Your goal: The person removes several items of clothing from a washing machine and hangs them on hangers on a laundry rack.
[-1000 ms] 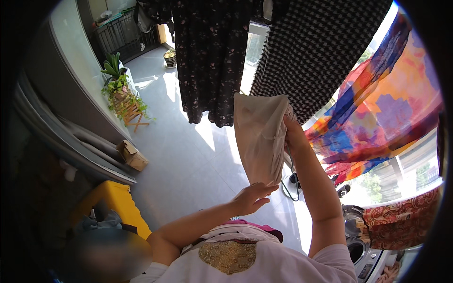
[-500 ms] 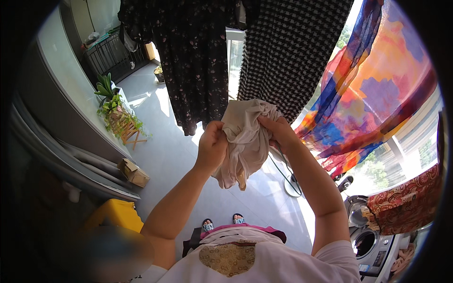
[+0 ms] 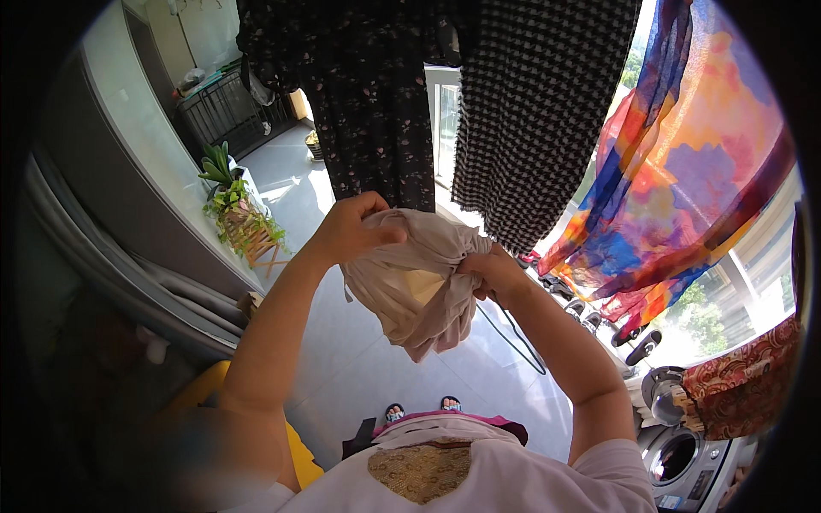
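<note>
A pale beige garment [image 3: 406,286] hangs bunched between my hands in front of my chest, its opening facing me and showing a lighter inside. At the upper left edge my left hand [image 3: 355,229] pinches the cloth between thumb and fingers. My right hand [image 3: 503,275] is closed round gathered folds on the other side. Below the right hand dangles a thin dark green loop [image 3: 532,355], which looks like part of a clothes hanger; its upper end is hidden by the hand and cloth.
A black floral garment [image 3: 376,128], a houndstooth cloth [image 3: 534,120] and a colourful scarf [image 3: 684,171] hang ahead. Plants [image 3: 235,205] stand at left. A washing machine [image 3: 676,457] with a red patterned cloth [image 3: 744,385] above it is at lower right. Shoes [image 3: 577,308] line the window side.
My left hand has moved up and left along the garment, spreading it wider so its opening now shows. The right hand has dropped slightly and still grips the folds. The view has shifted a little.
</note>
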The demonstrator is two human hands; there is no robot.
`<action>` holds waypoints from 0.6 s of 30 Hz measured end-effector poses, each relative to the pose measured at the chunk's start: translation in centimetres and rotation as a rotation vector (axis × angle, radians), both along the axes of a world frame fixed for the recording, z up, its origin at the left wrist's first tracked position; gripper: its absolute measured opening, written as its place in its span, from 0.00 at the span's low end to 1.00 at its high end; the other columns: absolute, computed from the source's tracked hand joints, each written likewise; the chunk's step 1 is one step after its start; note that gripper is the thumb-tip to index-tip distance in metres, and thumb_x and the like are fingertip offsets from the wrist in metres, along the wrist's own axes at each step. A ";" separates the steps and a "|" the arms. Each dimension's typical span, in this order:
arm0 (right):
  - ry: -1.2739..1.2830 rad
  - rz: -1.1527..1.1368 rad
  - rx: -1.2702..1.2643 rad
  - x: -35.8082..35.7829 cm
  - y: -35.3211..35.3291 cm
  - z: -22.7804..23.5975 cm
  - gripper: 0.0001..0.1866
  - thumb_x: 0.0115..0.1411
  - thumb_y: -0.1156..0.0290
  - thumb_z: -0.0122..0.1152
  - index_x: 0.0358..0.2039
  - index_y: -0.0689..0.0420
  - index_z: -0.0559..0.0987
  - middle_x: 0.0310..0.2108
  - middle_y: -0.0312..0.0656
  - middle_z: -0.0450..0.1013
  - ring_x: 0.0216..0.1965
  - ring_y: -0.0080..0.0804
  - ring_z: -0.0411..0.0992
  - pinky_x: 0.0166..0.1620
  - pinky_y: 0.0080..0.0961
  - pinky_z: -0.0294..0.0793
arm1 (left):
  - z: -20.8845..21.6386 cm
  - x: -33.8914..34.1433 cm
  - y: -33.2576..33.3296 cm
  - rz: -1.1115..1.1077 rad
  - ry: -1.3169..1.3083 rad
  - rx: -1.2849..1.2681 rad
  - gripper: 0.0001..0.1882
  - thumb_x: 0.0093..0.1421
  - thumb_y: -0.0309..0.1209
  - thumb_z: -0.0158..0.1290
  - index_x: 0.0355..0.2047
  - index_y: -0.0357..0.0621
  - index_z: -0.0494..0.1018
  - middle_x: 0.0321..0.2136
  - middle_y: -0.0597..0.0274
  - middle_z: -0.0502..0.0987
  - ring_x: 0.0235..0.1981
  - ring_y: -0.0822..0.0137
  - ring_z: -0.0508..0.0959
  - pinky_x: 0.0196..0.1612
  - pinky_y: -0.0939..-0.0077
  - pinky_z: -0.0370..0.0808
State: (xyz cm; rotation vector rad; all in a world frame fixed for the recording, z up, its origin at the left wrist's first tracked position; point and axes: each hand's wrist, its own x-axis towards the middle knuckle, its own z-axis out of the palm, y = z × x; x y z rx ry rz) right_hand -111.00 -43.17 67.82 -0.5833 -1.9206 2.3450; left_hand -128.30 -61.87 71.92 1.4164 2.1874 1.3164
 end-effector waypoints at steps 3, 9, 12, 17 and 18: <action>-0.080 -0.034 -0.098 -0.2 0.6 0.4 0.14 0.42 0.75 0.50 0.33 0.63 0.73 0.19 0.40 0.70 0.11 0.22 0.61 0.13 0.16 0.56 | -1.2 0.1 -1.3 -0.025 0.157 -0.194 0.19 0.42 0.37 0.65 0.31 0.41 0.72 0.29 0.59 0.77 0.31 0.64 0.77 0.34 0.72 0.72; -0.133 0.042 -0.174 -1.6 0.0 0.1 0.12 0.48 0.74 0.47 0.33 0.60 0.74 0.23 0.41 0.73 0.16 0.24 0.67 0.15 0.17 0.62 | -5.4 -0.1 -0.3 0.645 0.575 -0.365 0.13 0.43 0.34 0.59 0.25 0.38 0.72 0.22 0.52 0.75 0.26 0.55 0.77 0.30 0.65 0.72; -0.165 0.016 -0.170 -2.6 -0.7 -0.7 0.10 0.49 0.73 0.47 0.33 0.59 0.72 0.23 0.40 0.72 0.15 0.22 0.65 0.14 0.16 0.59 | -6.4 -0.5 0.7 0.511 0.187 -0.551 0.13 0.51 0.38 0.53 0.28 0.40 0.76 0.25 0.52 0.78 0.25 0.58 0.78 0.31 0.67 0.74; -0.050 0.012 -0.304 -3.2 -2.8 0.3 0.11 0.50 0.73 0.47 0.35 0.60 0.71 0.20 0.39 0.69 0.13 0.20 0.63 0.11 0.14 0.54 | -13.0 4.1 1.5 -0.071 -1.034 0.349 0.26 0.60 0.48 0.46 0.46 0.36 0.69 0.43 0.57 0.74 0.44 0.63 0.74 0.50 0.65 0.69; -0.050 -0.002 -0.313 -3.5 -2.2 -0.5 0.12 0.50 0.75 0.47 0.36 0.62 0.71 0.20 0.40 0.69 0.11 0.20 0.62 0.10 0.15 0.54 | -13.5 5.7 1.8 -0.172 -1.083 0.404 0.29 0.59 0.49 0.48 0.49 0.35 0.65 0.47 0.57 0.71 0.49 0.64 0.71 0.53 0.66 0.65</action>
